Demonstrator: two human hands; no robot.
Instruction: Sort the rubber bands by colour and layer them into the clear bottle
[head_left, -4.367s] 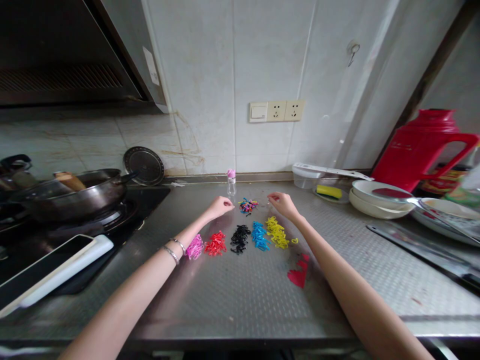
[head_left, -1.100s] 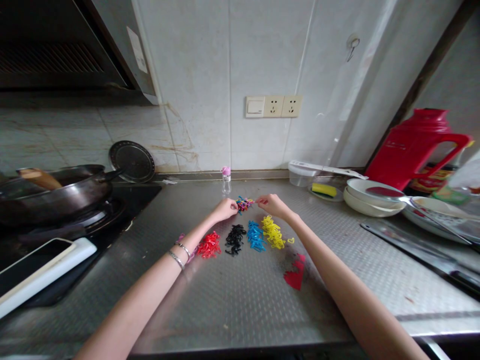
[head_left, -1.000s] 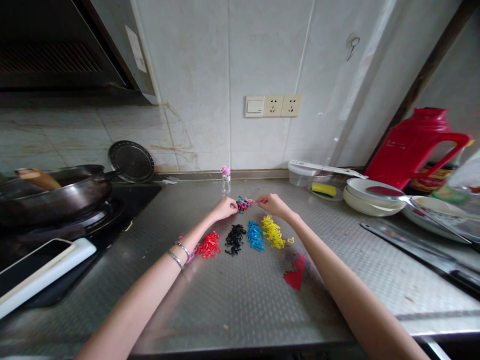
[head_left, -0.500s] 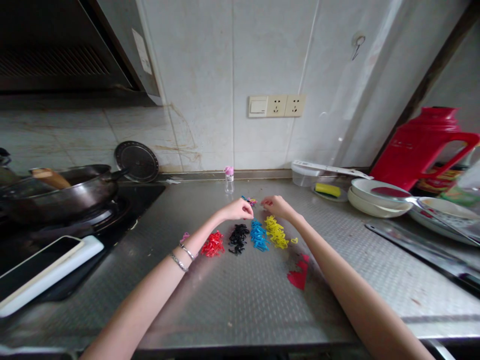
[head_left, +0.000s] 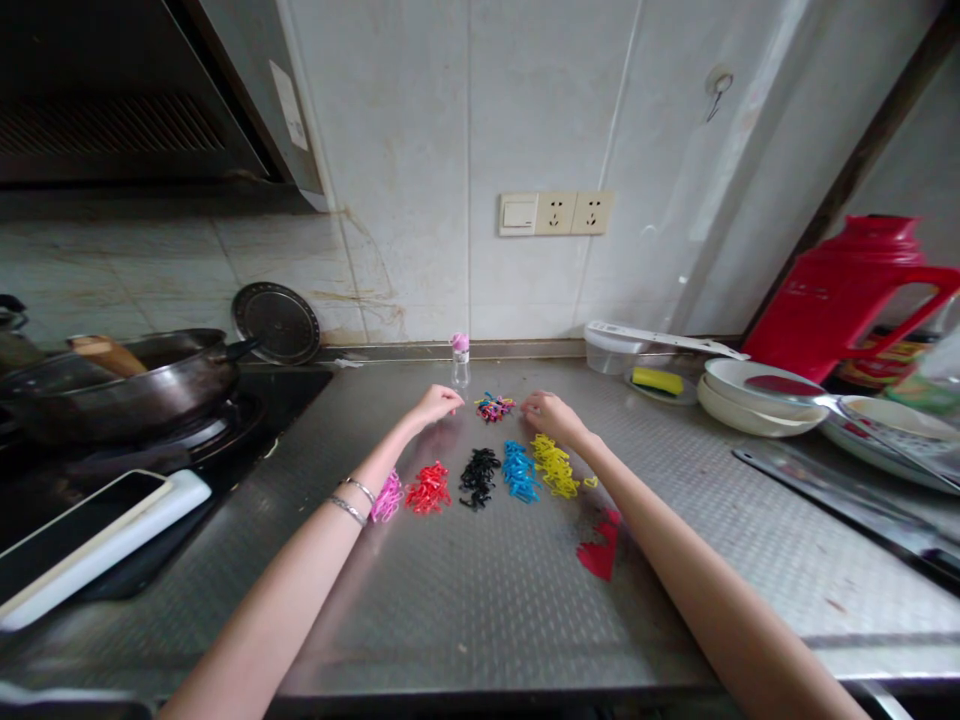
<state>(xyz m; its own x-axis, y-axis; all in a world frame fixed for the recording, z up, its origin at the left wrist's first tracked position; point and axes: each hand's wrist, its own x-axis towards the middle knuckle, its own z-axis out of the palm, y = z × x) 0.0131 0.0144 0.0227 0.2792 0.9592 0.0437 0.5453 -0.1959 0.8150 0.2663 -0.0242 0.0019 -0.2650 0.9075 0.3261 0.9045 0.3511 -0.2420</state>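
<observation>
My left hand is above the counter, left of a mixed pile of small coloured rubber bands. Its fingertips are pinched, and a tiny reddish rubber band seems to show beneath them. My right hand is just right of that pile, fingers curled together; whatever they may hold is hidden. Nearer to me lie sorted heaps in a row: pink bands partly behind my left wrist, red bands, black bands, blue bands and yellow bands.
A small clear bottle with a pink cap stands behind the mixed pile. A torn red piece lies near my right forearm. Left are a pan and a phone; right, a knife, bowls and a red thermos.
My left hand has moved left and away from me, from over the blue heap to beside the mixed pile, uncovering that pile and the pink heap. My right hand has hardly moved.
</observation>
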